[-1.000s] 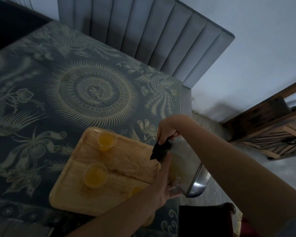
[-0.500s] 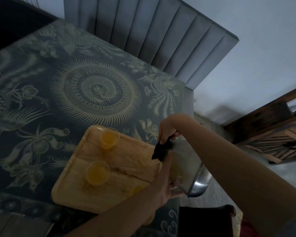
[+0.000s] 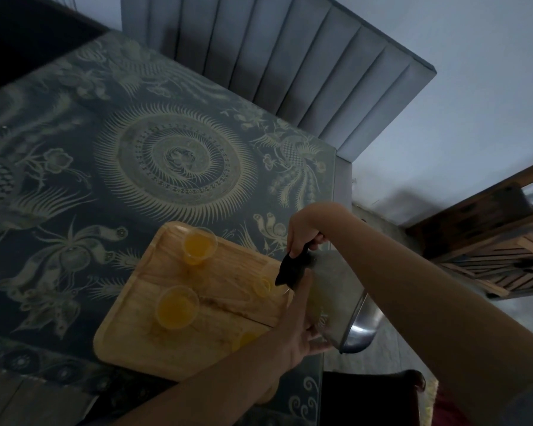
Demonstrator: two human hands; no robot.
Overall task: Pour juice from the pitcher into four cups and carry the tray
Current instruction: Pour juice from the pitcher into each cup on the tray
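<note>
Patterned table (image 3: 173, 161) bears tray (image 3: 130, 342); pitcher (image 3: 336, 296) lettering blurred, unreadable.

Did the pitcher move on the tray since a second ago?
No. The pitcher stays tilted over the same cup at the wooden tray's right edge; only the camera shifted slightly.

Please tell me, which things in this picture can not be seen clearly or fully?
- Head view: the cup nearest the camera is mostly covered by the left hand; its fill level is unreadable.
- The cup under the spout is partly hidden by the pitcher's black lid.
- The pitcher is blurred, and the right hand covers its handle; juice left inside is unclear.
- The wooden tray has its near right corner behind the left forearm.
</note>
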